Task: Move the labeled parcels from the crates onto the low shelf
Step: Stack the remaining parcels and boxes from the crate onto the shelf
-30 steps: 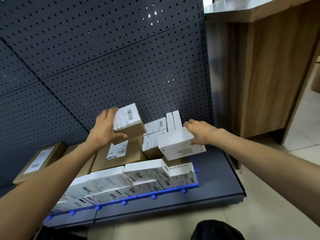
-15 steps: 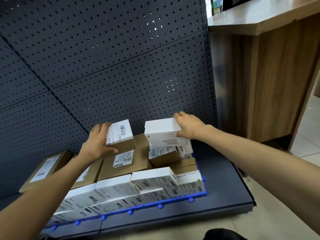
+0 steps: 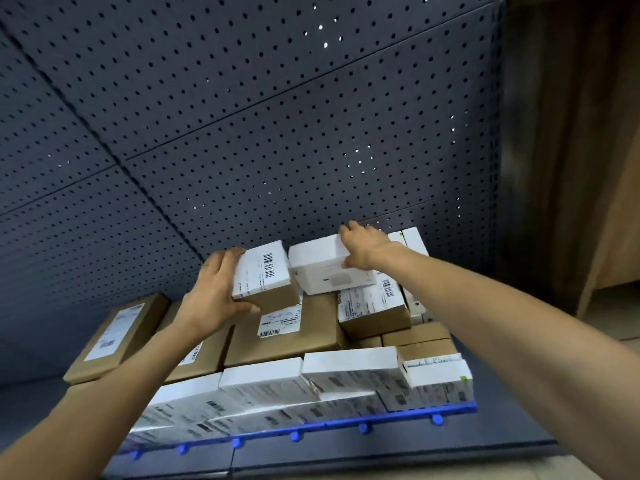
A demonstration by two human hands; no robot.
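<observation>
My left hand (image 3: 211, 296) grips a small brown parcel with a white barcode label (image 3: 263, 277), held over a larger flat brown parcel (image 3: 294, 336). My right hand (image 3: 363, 247) holds a white box (image 3: 322, 268) by its right end; the box rests on a labeled brown parcel (image 3: 374, 306) at the back of the pile. The two held parcels sit side by side, close to the pegboard. Below them the low dark shelf (image 3: 381, 452) carries rows of white boxes (image 3: 346, 372) along a blue strip (image 3: 346, 424).
A dark perforated back panel (image 3: 277, 116) rises behind the shelf. Flat brown parcels (image 3: 114, 334) lie at the left. A wooden counter side (image 3: 571, 150) stands at the right, with pale floor (image 3: 616, 327) beyond it.
My right hand carried the white box up from the front of the pile and set it on top at the back. My left hand kept its parcel, shifting slightly right.
</observation>
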